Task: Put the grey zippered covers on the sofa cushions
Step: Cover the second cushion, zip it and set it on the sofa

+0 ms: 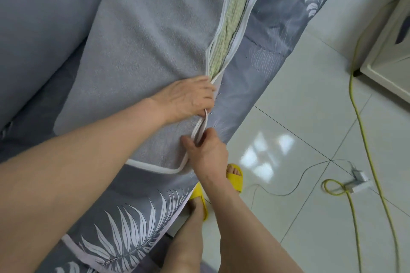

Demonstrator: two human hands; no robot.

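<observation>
Head view: both hands work the open seam of a grey cover (144, 51) over a cushion.

The cover lies on the sofa (33, 29), and its long side opening is parted to show the pale green cushion (230, 35) inside. The left hand (188, 97) lies knuckles up at the near end of that gap, fingers curled over the edge and gripping the cover. Just below it, the right hand (206, 153) pinches the white piping (200, 127) between thumb and curled fingers. A leaf-print sheet (277, 35) hangs down the sofa front beside the cover. On the tiled floor (310, 117) are yellow slippers (235, 176) on the person's feet, a yellow cable (363, 131) and a white charger (360, 176).
</observation>
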